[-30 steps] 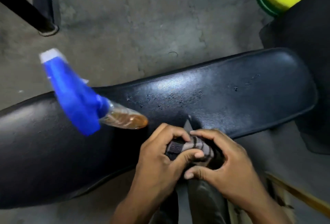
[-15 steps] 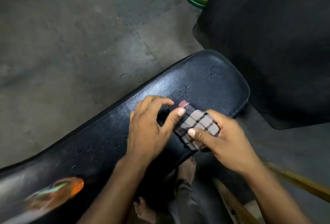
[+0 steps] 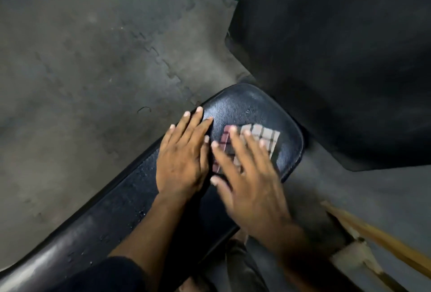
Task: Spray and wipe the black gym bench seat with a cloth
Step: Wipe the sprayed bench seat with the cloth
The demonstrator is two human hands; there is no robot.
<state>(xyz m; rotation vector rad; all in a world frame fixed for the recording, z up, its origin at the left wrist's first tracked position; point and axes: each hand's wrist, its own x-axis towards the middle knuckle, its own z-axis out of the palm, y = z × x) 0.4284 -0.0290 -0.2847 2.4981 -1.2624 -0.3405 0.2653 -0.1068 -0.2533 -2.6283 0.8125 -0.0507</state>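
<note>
Fingers (image 3: 235, 149) of both hands lie spread flat, right hand (image 3: 247, 175) pressing checked cloth (image 3: 265, 135) onto bench seat (image 3: 247, 107).

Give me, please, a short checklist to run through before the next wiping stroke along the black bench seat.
1. Checked grey and pink cloth lies flat on the black padded vinyl bench seat: ok.
2. Right hand rests on the cloth, fingers spread: ok, though blurred by motion.
3. Left hand lies flat on the seat beside the cloth, steadying: ok.
4. Spray droplets on the seat nearer the person, not yet wiped: not ok.
5. Spray bottle within reach: cannot tell, out of view.
6. Rounded seat end beyond the cloth dry: cannot tell.
</note>
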